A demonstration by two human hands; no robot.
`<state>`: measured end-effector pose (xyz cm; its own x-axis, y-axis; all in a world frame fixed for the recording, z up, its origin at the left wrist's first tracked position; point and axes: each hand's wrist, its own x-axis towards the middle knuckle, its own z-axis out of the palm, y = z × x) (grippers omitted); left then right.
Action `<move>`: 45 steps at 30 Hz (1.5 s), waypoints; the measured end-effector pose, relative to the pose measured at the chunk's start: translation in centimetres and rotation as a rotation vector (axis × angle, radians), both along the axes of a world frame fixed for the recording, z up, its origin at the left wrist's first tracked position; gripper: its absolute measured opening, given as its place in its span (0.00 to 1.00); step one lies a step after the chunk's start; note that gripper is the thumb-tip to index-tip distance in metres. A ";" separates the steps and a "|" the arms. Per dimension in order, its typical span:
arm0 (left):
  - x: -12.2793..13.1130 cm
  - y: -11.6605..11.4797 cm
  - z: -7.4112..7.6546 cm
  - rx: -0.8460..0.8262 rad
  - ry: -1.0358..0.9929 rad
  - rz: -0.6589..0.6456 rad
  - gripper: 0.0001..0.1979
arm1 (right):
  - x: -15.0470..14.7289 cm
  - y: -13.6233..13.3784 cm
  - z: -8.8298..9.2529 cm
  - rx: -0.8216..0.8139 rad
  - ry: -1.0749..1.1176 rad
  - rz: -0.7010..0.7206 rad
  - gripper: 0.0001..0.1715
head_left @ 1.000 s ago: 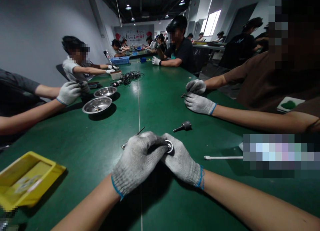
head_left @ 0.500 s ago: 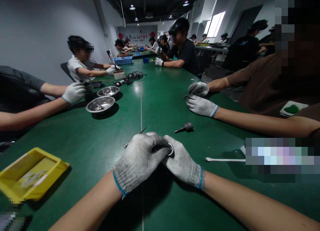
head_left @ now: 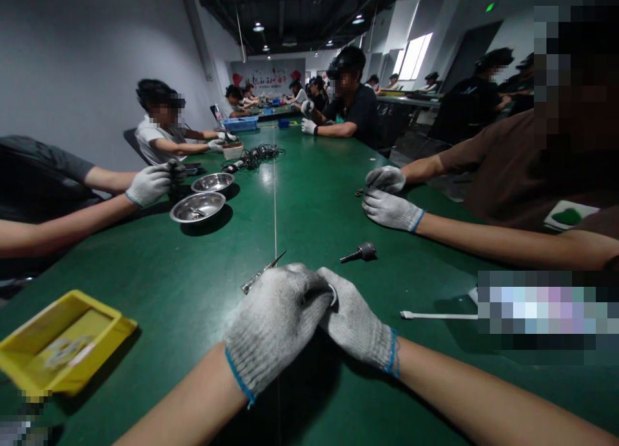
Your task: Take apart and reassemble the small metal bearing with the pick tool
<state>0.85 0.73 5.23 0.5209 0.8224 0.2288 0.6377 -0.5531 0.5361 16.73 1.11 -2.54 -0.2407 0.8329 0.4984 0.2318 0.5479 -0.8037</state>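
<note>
In white knitted gloves with blue cuffs, my left hand [head_left: 275,323] and my right hand [head_left: 358,320] meet above the green table. Both are closed around a small metal ring [head_left: 333,295]. Only its curved bright edge shows between the gloves; fingers hide the rest. Just beyond my left hand lies a thin pointed metal tool [head_left: 258,276], partly covered by the glove. A dark metal piece with a thick round head and narrow shaft [head_left: 358,252] rests on the table beyond my right hand.
A yellow bin [head_left: 104,356] with small pale parts stands at left. Two steel bowls [head_left: 220,214] and tangled black cables [head_left: 261,155] lie farther off. A white cable [head_left: 435,316] lies at right. Gloved co-workers sit along both sides of the green table [head_left: 309,194].
The view has tilted up slightly, so everything sits a little lower. My hands stay together on the ring, turned slightly, and less of it shows. More of the pointed tool is visible.
</note>
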 end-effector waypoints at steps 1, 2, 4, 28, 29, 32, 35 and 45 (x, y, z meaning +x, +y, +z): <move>0.1 0.0 -0.1 0.001 -0.006 0.019 0.07 | 0.0 0.0 0.0 0.003 -0.003 -0.006 0.04; 0.2 -0.1 -0.3 0.000 -0.012 0.041 0.07 | 0.0 0.0 0.0 0.003 -0.003 -0.012 0.04; 0.4 -0.2 -0.4 -0.007 -0.021 0.087 0.07 | -0.1 0.0 -0.1 -0.006 0.000 -0.022 0.04; -0.6 1.3 -0.3 -0.231 -0.395 0.202 0.11 | -0.3 -0.2 -0.1 -0.106 0.054 -0.059 0.07; -0.8 1.6 -0.5 -0.224 -0.384 0.225 0.11 | -0.3 -0.2 0.0 -0.106 0.046 -0.062 0.07; -1.2 2.3 -1.3 -0.176 -0.241 0.306 0.13 | -0.3 -0.3 0.3 -0.091 0.037 -0.083 0.04; -1.6 2.8 -2.5 -0.113 -0.015 0.351 0.12 | -0.3 -0.3 0.4 -0.075 0.052 -0.149 0.03; -1.4 2.5 -4.9 0.039 0.256 0.227 0.12 | 0.2 0.6 -0.1 -0.120 0.196 -0.350 0.05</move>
